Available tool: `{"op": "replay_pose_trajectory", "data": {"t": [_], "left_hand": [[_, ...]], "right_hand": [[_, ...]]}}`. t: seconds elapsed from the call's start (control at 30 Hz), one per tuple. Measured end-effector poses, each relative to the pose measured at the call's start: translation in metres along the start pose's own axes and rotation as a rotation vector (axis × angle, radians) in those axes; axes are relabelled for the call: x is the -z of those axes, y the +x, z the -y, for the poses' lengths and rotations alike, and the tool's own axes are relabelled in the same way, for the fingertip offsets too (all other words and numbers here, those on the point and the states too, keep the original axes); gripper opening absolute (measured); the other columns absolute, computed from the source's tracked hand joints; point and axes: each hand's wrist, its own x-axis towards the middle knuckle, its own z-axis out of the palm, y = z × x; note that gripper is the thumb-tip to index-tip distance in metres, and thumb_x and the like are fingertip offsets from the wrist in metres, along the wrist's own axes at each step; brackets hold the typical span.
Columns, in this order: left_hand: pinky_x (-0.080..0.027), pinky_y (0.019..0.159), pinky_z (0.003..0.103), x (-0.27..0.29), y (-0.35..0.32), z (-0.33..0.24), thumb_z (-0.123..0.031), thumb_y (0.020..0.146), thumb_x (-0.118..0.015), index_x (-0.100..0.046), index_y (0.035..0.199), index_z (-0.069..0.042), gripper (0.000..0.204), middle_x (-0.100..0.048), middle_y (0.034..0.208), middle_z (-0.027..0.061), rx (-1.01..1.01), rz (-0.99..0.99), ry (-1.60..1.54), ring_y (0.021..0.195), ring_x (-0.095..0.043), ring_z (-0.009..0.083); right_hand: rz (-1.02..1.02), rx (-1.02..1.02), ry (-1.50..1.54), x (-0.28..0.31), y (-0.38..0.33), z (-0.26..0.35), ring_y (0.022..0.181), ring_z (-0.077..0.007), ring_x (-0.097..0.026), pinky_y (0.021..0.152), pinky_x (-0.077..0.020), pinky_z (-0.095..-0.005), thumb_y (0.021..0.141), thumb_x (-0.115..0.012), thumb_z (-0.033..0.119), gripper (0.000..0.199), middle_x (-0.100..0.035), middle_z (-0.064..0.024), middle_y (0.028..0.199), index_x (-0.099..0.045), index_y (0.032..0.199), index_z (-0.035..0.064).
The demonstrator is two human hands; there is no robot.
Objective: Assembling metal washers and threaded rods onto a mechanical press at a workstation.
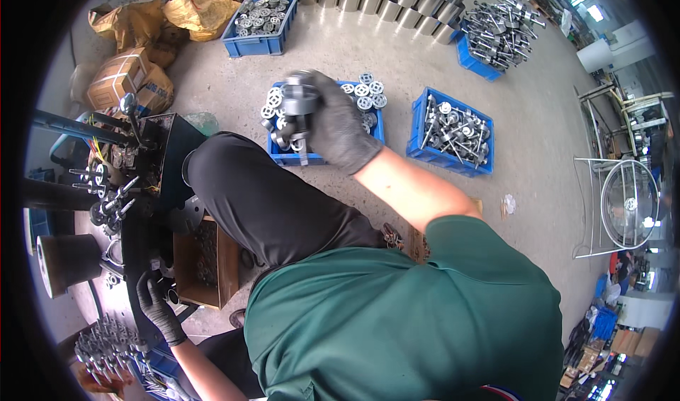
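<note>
My right hand [341, 128], in a dark grey glove, is raised over a blue crate [379, 128] of silver wheel-like discs [275, 98]. Its fingers wrap round a shiny cylindrical metal part [299, 100], slightly blurred, with narrower pieces hanging below it. By the edge of the workbench [127, 298] at the left is my left hand [157, 309], gloved the same way. Its fingers are stretched out and nothing shows in them. Several shafts with discs [113, 206] lie on the machine end of the bench.
Blue crates hold shafted parts [457, 132], stacked discs [262, 18] and more shafts [499, 32]. Metal cylinders [389, 8] line the far floor. A cardboard box [227, 266] stands beside the bench, and upright shafted parts [110, 348] crowd its near end. A wire-frame rack [602, 206] is at right.
</note>
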Motion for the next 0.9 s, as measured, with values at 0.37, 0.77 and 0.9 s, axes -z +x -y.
{"op": "replay_pose_trajectory", "data": {"t": [0.37, 0.77, 0.9], "left_hand": [[-0.051, 0.081, 0.024, 0.007, -0.01, 0.024, -0.009, 0.101, -0.063, -0.067, 0.121, -0.002, 0.021, -0.07, 0.108, 0.0019, 0.155, 0.171, 0.162, 0.091, -0.062, 0.0096], [-0.049, 0.099, 0.032, 0.003, -0.016, 0.043, -0.001, 0.098, -0.063, -0.068, 0.119, 0.0, 0.021, -0.069, 0.115, 0.0057, 0.103, 0.189, 0.25, 0.106, -0.062, 0.0154], [-0.05, 0.1, 0.032, 0.016, -0.01, 0.047, -0.003, 0.098, -0.063, -0.068, 0.122, 0.0, 0.024, -0.069, 0.118, 0.0073, 0.123, 0.201, 0.282, 0.109, -0.063, 0.0166]], "right_hand": [[-1.198, -0.023, -0.239, 0.451, -0.038, 0.002, 0.056, -0.0224, -0.058, 0.049, -0.0458, -0.0371, 0.101, -0.048, 0.043, 0.032, -0.061, -0.0031, 0.071, -0.062, 0.087, 0.0182], [-1.23, -0.585, -1.888, 0.416, -0.062, 0.147, 0.13, -0.0392, -0.058, 0.111, -0.0443, -0.0457, 0.087, -0.059, 0.045, 0.062, -0.062, -0.0245, 0.137, -0.061, 0.138, 0.0094], [-1.186, -0.558, -2.05, 0.427, -0.073, 0.092, 0.126, -0.0419, -0.06, 0.108, -0.0473, -0.049, 0.082, -0.063, 0.038, 0.06, -0.062, -0.0261, 0.135, -0.064, 0.134, 0.0071]]}}
